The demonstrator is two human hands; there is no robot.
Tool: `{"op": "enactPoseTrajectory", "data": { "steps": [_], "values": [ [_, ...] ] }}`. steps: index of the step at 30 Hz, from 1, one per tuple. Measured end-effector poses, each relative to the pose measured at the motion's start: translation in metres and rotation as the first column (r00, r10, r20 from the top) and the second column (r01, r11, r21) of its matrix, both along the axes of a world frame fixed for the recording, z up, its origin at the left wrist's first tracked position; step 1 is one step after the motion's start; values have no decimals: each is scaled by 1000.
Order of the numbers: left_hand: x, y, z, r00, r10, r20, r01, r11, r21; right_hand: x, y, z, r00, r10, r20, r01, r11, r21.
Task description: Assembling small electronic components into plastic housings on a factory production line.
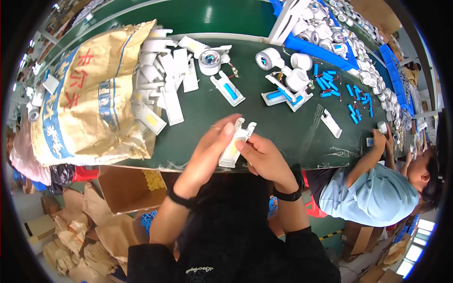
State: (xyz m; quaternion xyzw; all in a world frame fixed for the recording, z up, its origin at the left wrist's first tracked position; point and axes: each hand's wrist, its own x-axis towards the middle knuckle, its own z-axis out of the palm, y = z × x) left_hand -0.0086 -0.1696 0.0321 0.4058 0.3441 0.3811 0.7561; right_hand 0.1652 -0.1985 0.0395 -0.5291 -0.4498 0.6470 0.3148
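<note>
Close to the table's front edge I hold a white plastic housing (228, 158) with a yellow strip and two curved prongs at its top. My left hand (207, 151) grips its left side, the thumb near the prongs. From the other side my right hand (267, 159) holds it, thumb pressed on its face. Beyond my hands lies a similar white housing with a blue battery cell (230, 91) in it. A white lamp head (210, 60) with a round lens rests behind that one. More lamp heads and housings with blue cells (274, 95) lie to the right.
A torn paper sack (89, 99) spills white housings (173, 106) on the left. Loose blue cells (326, 82) and a single housing (331, 123) lie right. Blue bins (321, 55) of lamp heads stand behind. A co-worker (377, 193) sits at right; an open carton (125, 188) stands below the table.
</note>
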Motion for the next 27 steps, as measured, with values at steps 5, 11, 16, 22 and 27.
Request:
{"op": "enactPoseTrajectory", "data": {
  "steps": [5, 11, 16, 22, 27],
  "values": [
    [19, 5, 0, 948, 209, 241, -107, 920, -377, -24, -14, -5, 750, -562, 349, 235, 719, 654],
    [11, 0, 1, 930, 291, 224, -212, 924, -319, -28, -26, -6, 775, -428, 466, -162, 578, 800],
    [13, -2, 5, 925, 306, 224, -244, 933, -265, -28, -22, -9, 801, -396, 449, -181, 554, 812],
    [13, -7, 6, 928, 309, 209, -257, 935, -244, -33, -23, -8, 794, -406, 452, -203, 524, 827],
    [11, -7, 2, 930, 321, 179, -275, 931, -240, -36, -23, -9, 749, -414, 518, -298, 488, 820]
  ]
}}
